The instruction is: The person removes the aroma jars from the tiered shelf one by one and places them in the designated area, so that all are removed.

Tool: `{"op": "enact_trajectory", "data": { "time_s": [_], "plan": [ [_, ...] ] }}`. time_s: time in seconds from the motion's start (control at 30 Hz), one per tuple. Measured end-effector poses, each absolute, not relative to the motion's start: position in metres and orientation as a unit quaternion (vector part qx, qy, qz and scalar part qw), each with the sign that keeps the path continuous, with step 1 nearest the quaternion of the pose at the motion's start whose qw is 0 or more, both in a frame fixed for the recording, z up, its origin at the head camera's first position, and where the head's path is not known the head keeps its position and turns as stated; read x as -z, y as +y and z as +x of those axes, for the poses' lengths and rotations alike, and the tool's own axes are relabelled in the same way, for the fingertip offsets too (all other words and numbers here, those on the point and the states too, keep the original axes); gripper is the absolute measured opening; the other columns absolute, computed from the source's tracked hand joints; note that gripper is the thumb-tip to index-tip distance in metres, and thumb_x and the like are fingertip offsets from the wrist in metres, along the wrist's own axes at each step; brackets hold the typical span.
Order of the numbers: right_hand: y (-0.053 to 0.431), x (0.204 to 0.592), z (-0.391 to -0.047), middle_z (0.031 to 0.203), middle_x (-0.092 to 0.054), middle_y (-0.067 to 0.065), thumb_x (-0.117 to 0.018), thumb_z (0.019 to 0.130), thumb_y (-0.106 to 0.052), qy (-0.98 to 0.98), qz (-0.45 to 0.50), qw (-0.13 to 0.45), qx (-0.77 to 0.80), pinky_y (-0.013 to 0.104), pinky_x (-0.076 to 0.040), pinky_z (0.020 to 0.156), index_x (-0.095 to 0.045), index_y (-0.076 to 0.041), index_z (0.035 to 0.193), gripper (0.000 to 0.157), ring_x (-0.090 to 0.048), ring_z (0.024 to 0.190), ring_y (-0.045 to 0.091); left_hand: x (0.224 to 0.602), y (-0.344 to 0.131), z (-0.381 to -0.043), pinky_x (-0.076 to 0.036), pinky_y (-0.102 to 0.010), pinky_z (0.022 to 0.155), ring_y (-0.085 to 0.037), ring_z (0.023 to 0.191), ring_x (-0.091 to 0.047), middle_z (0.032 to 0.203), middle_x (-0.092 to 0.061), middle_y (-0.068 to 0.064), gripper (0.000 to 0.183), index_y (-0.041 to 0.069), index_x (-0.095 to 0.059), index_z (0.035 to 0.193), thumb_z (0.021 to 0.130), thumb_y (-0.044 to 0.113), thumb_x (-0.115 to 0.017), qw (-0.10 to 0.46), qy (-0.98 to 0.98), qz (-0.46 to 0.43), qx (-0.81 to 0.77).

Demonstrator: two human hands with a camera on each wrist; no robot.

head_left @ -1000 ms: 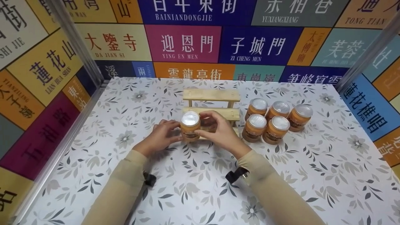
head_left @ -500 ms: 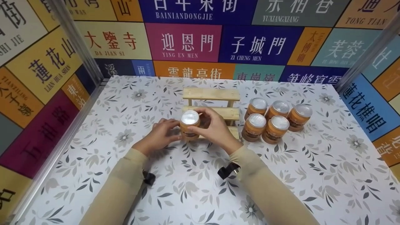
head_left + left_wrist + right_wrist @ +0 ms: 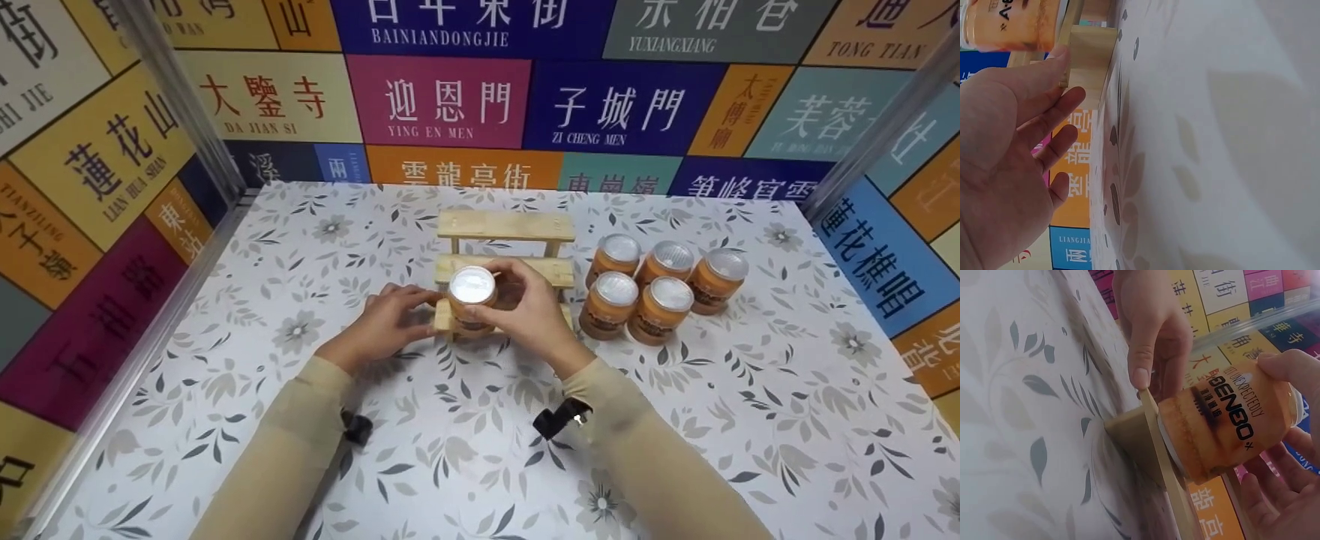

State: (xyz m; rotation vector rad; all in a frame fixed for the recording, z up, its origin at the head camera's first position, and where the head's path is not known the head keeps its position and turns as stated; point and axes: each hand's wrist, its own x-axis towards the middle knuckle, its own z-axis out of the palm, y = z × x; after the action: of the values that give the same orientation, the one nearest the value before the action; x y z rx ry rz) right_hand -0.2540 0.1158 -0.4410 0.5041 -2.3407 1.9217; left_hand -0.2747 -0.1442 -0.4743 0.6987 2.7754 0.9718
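An orange-labelled can (image 3: 471, 286) with a silvery lid stands upright at the left part of the lowest step of a three-tier wooden stand (image 3: 506, 225). My right hand (image 3: 531, 311) grips this can, thumb in front and fingers round its far side. In the right wrist view the can's base meets the wooden step (image 3: 1169, 475), and the label (image 3: 1230, 410) reads BENBO. My left hand (image 3: 386, 319) pinches the left end of that step between thumb and forefinger; its other fingers are loosely bent in the left wrist view.
Several matching cans (image 3: 661, 311) stand grouped on the table right of the stand. The tabletop (image 3: 450, 450) has a white leaf-patterned cover. Coloured sign-printed panels (image 3: 442, 105) wall the back and both sides.
My right hand has shifted the can slightly to the right along the lowest step, uncovering the step's left end. The left hand has stayed nearly still.
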Motion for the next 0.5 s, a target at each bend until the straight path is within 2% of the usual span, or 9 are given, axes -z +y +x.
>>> {"op": "enact_trajectory", "data": {
  "time_s": [0.13,0.37,0.5],
  "plan": [
    [0.131,0.442,-0.251,0.119,-0.068,0.009,-0.091,0.076,-0.007,-0.752,0.156,0.048,-0.639,0.041,-0.055,0.096,-0.067,-0.009,0.123,0.053,-0.066,0.108,0.025,0.475,-0.145,-0.274,-0.029,-0.051,0.108,-0.024,0.128,-0.05,0.141,-0.063,0.002,0.056,0.021,-0.061,0.144,0.092,0.033,-0.078,0.057,0.917,0.231,-0.32],
    [0.161,0.437,-0.239,0.121,-0.067,0.009,-0.093,0.073,-0.005,-0.745,0.129,0.065,-0.651,0.029,-0.057,0.088,-0.066,-0.007,0.125,0.058,-0.064,0.11,0.026,0.477,-0.144,-0.274,-0.03,-0.051,0.105,-0.024,0.126,-0.05,0.14,-0.065,0.001,0.056,0.02,-0.063,0.143,0.091,0.035,-0.076,0.044,0.915,0.235,-0.324],
    [0.181,0.431,-0.231,0.122,-0.066,0.009,-0.091,0.075,-0.001,-0.746,0.123,0.073,-0.651,0.027,-0.054,0.087,-0.065,-0.004,0.126,0.058,-0.062,0.111,0.026,0.476,-0.146,-0.274,-0.029,-0.053,0.107,-0.025,0.127,-0.05,0.139,-0.065,0.0,0.055,0.02,-0.063,0.143,0.093,0.041,-0.073,0.047,0.912,0.231,-0.335]
  ]
}}
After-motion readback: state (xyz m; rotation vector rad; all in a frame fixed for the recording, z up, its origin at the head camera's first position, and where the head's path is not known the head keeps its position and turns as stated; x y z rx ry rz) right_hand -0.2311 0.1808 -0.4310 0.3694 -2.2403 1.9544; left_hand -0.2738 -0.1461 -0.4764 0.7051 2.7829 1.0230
